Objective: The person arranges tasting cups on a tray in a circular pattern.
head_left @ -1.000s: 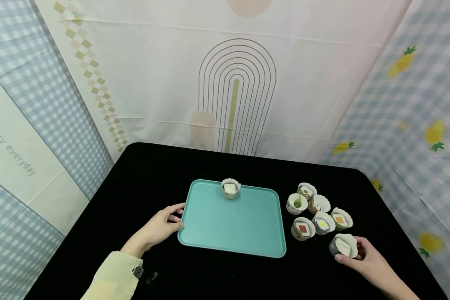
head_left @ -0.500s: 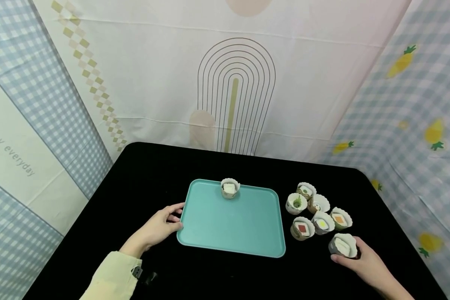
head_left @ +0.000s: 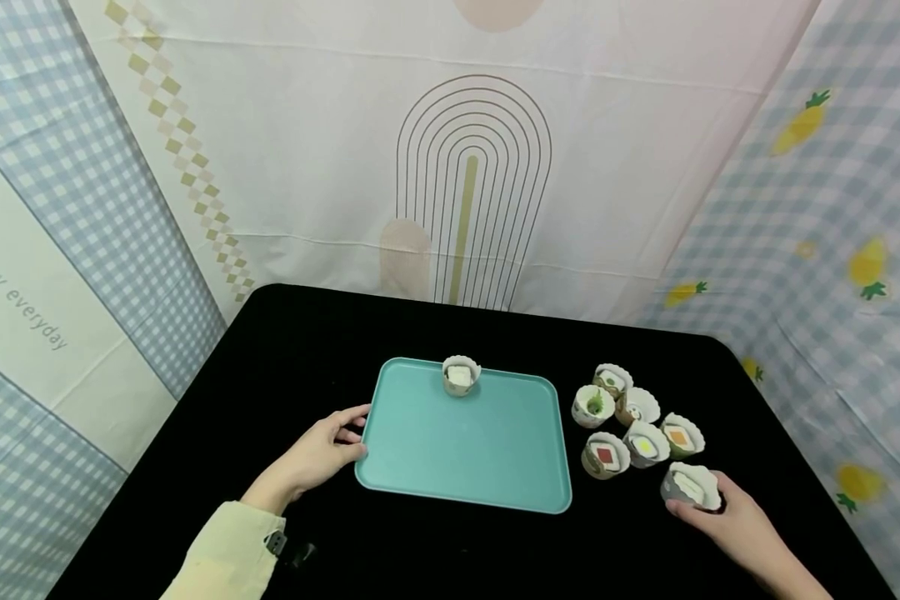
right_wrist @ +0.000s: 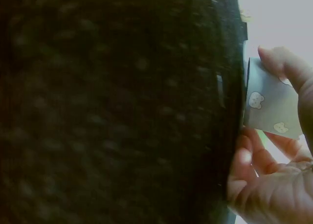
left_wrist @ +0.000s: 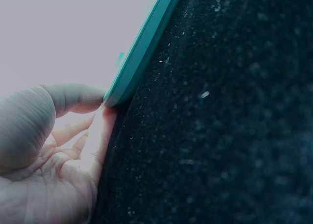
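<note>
A teal tray (head_left: 468, 442) lies on the black table. My left hand (head_left: 317, 454) pinches its left edge; in the left wrist view the thumb (left_wrist: 80, 97) and forefinger meet at the tray's rim (left_wrist: 142, 53). On the right, my right hand (head_left: 742, 521) grips a grey paper baking cup (head_left: 678, 486) with a whitish block inside. In the right wrist view this cup (right_wrist: 271, 99) shows a small bear-face print, with thumb and fingers around it. Another paper baking cup (head_left: 461, 389) with a white block stands upright at the tray's far edge.
Several paper baking cups cluster right of the tray. One holds a red-topped block (head_left: 605, 456), one a yellow-marked block (head_left: 646, 448), one an orange-topped block (head_left: 678, 438), one something green (head_left: 595, 404). Hanging cloth (head_left: 330, 167) stands behind the table (head_left: 300, 333).
The cup in my right hand has shifted slightly rightward and up, and leans a little differently. My left hand and the tray stay where they were.
</note>
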Demonstrator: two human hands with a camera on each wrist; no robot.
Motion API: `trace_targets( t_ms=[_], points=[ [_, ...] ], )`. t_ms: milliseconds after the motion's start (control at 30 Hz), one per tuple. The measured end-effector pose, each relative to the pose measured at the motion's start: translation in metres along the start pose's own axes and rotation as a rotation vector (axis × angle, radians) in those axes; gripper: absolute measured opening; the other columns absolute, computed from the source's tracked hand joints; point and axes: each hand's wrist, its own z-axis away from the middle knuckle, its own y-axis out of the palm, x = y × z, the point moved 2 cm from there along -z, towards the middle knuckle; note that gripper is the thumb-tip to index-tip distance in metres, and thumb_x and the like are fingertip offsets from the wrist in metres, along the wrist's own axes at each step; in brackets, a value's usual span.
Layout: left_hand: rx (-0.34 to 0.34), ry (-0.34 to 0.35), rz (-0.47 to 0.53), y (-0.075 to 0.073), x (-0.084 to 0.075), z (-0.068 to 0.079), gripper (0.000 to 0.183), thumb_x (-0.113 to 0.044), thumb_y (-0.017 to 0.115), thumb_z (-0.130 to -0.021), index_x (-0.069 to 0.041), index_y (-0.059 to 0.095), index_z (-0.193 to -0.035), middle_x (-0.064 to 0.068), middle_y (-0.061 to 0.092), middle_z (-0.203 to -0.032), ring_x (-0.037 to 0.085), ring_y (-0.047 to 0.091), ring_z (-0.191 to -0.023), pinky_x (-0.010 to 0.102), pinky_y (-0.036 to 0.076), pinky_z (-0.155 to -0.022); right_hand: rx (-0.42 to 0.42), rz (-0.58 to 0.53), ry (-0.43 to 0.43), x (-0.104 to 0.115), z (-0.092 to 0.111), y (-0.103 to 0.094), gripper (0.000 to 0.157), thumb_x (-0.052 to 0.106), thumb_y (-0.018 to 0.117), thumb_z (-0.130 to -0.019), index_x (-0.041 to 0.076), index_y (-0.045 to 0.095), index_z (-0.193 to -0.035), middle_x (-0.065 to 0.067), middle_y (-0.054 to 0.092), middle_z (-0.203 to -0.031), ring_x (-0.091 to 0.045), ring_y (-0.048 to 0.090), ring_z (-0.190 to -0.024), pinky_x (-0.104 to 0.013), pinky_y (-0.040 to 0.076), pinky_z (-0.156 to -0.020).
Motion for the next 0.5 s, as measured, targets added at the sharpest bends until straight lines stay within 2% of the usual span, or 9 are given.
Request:
trace_targets(
  t_ms=[233, 333, 500],
  points=[
    [0.016, 0.020, 0.004, 0.001, 0.001, 0.000, 0.062, -0.012, 0.065, -0.092, -0.021, 0.041, -0.148, 0.004, 0.047, -0.131, 0.020, 0.052, -0.105, 0.037, 0.048, -0.079, -0.026, -0.018, 0.016, 0.005, 0.006, -0.013, 0.082, 0.051, 0.067, -0.087, -0.006, 0.037, -0.138, -0.023, 0.053, -0.124, -0.028, 0.057, -0.100, -0.036, 0.048, -0.069],
    [0.014, 0.020, 0.006, 0.001, 0.001, 0.000, 0.062, -0.012, 0.065, -0.091, -0.021, 0.041, -0.148, 0.004, 0.048, -0.131, 0.020, 0.052, -0.105, 0.037, 0.048, -0.079, -0.055, -0.017, -0.007, 0.013, 0.007, -0.019, 0.081, 0.051, 0.067, -0.087, -0.006, 0.038, -0.137, -0.024, 0.052, -0.125, -0.027, 0.056, -0.100, -0.037, 0.048, -0.069],
    [0.003, 0.001, 0.004, 0.000, 0.001, 0.000, 0.062, -0.012, 0.066, -0.091, -0.024, 0.042, -0.147, 0.001, 0.048, -0.130, 0.019, 0.052, -0.105, 0.037, 0.047, -0.080, -0.137, -0.013, -0.098, 0.039, 0.005, -0.026, 0.076, 0.049, 0.068, -0.087, -0.002, 0.041, -0.137, -0.019, 0.052, -0.124, -0.011, 0.054, -0.093, -0.032, 0.048, -0.066]
  ],
)
